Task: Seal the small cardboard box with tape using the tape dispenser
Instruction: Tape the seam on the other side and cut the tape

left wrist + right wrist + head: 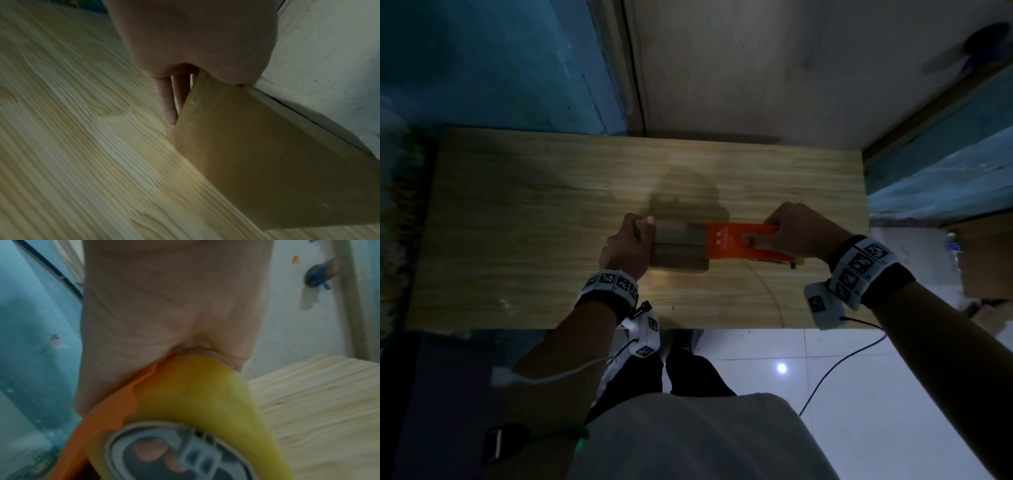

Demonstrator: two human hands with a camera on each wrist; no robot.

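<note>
A small brown cardboard box (678,248) sits on the wooden table (517,212), flaps closed with a seam running left to right. My left hand (631,245) grips its left end, thumb over the top edge and fingers (166,104) down the far side of the box (257,162). My right hand (787,233) grips the orange tape dispenser (736,241), whose front edge lies on the box's right end. In the right wrist view the dispenser (107,415) carries a yellowish tape roll (195,394), with fingertips (150,451) showing through its hub.
The table stands against a pale wall (756,68) and a teal wall (482,61). A door handle (986,41) sticks out at the upper right. White tiled floor (876,394) lies below the table's near edge, with cables trailing from both wrists.
</note>
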